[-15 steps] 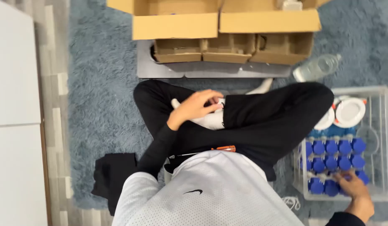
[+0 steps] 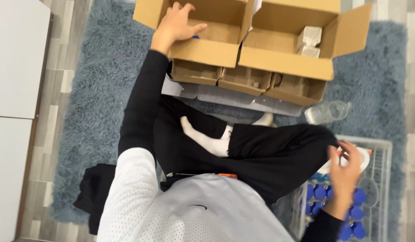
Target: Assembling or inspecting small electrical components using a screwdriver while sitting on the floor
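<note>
The left hand (image 2: 177, 23) lies with fingers spread flat over the front wall and into the open cardboard box (image 2: 203, 33), a small blue thing just beside its fingertips, apparently bracing on the rim while the arm stretches forward; whether it grips anything cannot be told. The right hand (image 2: 344, 172), blurred, hovers with fingers loosely apart and empty above the clear plastic bin (image 2: 386, 148) of blue caps (image 2: 357, 197), close beside the knee. Between them the crossed legs (image 2: 261, 152) block the way, with a second box (image 2: 290, 49), three small cartons (image 2: 247, 80) and a clear bottle (image 2: 327, 112) on the blue rug (image 2: 95, 98).
</note>
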